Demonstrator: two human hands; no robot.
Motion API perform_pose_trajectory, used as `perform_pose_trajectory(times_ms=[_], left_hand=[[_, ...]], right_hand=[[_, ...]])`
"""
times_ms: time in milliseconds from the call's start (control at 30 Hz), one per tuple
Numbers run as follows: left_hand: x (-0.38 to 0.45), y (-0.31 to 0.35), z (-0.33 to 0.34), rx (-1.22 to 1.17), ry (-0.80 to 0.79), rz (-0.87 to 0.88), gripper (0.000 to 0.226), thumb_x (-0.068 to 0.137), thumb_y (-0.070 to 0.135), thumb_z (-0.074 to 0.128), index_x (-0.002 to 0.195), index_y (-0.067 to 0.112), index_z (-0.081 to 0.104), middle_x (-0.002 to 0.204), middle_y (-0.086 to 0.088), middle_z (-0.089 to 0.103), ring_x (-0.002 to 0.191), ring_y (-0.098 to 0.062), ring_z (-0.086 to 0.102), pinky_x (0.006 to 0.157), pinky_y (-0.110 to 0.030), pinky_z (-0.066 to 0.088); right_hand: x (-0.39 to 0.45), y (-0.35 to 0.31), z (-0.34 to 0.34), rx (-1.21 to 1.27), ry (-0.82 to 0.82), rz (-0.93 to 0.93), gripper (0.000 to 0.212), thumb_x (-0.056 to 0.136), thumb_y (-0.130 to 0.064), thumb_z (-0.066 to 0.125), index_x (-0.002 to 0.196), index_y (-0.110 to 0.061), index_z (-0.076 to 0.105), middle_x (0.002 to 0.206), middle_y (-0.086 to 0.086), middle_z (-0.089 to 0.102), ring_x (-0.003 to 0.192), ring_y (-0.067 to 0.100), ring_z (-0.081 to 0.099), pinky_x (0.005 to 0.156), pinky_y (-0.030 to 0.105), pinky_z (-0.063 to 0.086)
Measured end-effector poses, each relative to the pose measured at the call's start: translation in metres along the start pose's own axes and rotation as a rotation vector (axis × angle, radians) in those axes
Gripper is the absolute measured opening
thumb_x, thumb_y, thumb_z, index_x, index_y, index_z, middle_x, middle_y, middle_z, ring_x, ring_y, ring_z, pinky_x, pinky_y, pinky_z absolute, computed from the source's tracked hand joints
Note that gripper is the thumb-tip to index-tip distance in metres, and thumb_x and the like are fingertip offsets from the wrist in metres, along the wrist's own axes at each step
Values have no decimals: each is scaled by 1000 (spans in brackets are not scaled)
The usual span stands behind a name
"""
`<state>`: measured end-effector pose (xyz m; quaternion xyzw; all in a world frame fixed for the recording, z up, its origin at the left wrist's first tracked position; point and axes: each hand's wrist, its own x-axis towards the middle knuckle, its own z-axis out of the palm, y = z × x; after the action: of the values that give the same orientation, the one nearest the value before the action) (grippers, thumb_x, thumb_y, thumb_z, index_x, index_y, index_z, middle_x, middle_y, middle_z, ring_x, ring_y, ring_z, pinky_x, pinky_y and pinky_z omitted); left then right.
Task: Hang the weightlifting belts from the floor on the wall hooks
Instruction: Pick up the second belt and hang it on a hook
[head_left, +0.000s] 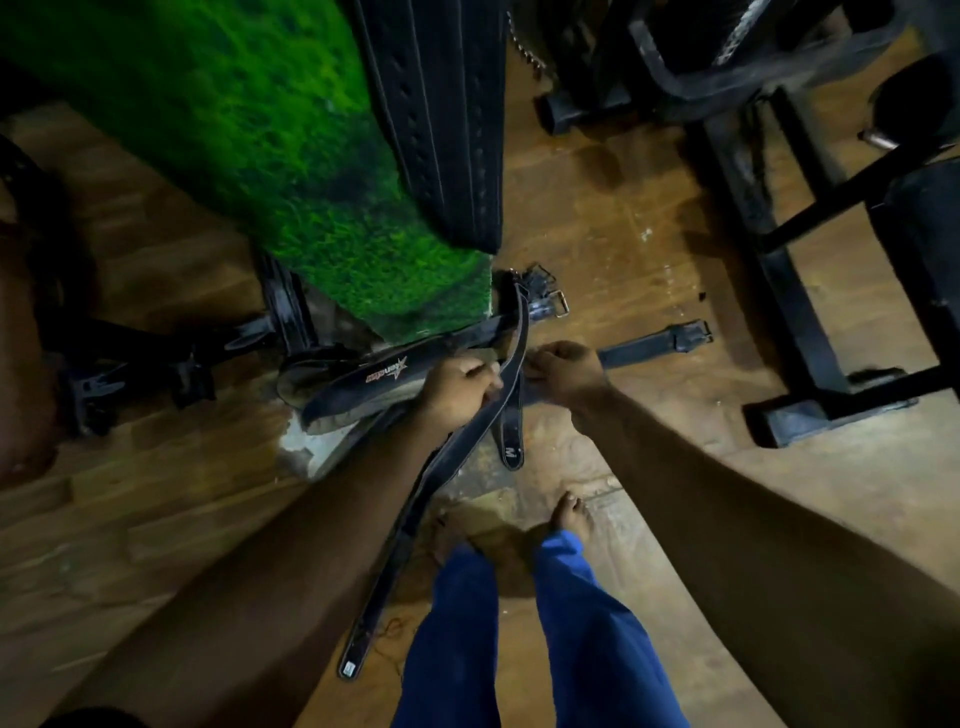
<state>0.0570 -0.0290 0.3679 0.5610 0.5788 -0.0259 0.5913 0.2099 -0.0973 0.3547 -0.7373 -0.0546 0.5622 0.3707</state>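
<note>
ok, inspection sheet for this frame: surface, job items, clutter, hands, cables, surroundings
surface: wooden floor, worn and stained; pale bare patch at the pillar foot.
job items: black belt held up by both hands, its long end trailing toward the feet; logo belt and a buckled belt on the floor; one wide belt hanging against the green pillar.
clutter: loose buckle at the pillar foot.
hands: left hand and right hand both grip the held belt.
cables: nothing seen.
surroundings: black gym frame on the right; dark equipment at left; bare feet, blue trousers.
</note>
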Motion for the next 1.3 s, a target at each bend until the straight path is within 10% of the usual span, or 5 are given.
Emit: perform_pose_trajectory(times_ms=[467, 800, 1033, 1300], left_hand=[[305, -196, 139, 118, -23, -34, 39, 98, 14, 63, 134, 2, 54, 118, -12, 59, 108, -25, 58, 89, -29, 45], [421, -275, 184, 126, 50, -2, 41, 104, 12, 52, 143, 0, 50, 144, -16, 57, 133, -29, 54, 95, -21, 38], [405, -276, 170, 80, 121, 56, 29, 102, 14, 55, 127, 1, 63, 124, -16, 68, 114, -34, 64, 101, -41, 51], [320, -228, 117, -69, 57, 89, 15, 102, 7, 52, 107, 8, 65, 88, -2, 62, 80, -16, 56, 72, -23, 46]], right_hand=[[304, 212, 14, -18, 37, 150, 27, 105, -8, 46, 81, -12, 57, 71, 7, 57, 59, 19, 54, 44, 21, 46], [430, 289, 53, 75, 150, 16, 25, 102, -11, 56, 127, -7, 59, 121, 19, 67, 103, 30, 65, 98, 45, 55], [405, 286, 50, 244, 96, 2, 24, 100, 5, 53, 121, -7, 56, 88, -2, 62, 74, 12, 60, 58, 18, 52], [318, 237, 42, 268, -33, -75, 13, 102, -1, 52, 92, 1, 61, 67, 10, 54, 50, 14, 54, 47, 23, 47]])
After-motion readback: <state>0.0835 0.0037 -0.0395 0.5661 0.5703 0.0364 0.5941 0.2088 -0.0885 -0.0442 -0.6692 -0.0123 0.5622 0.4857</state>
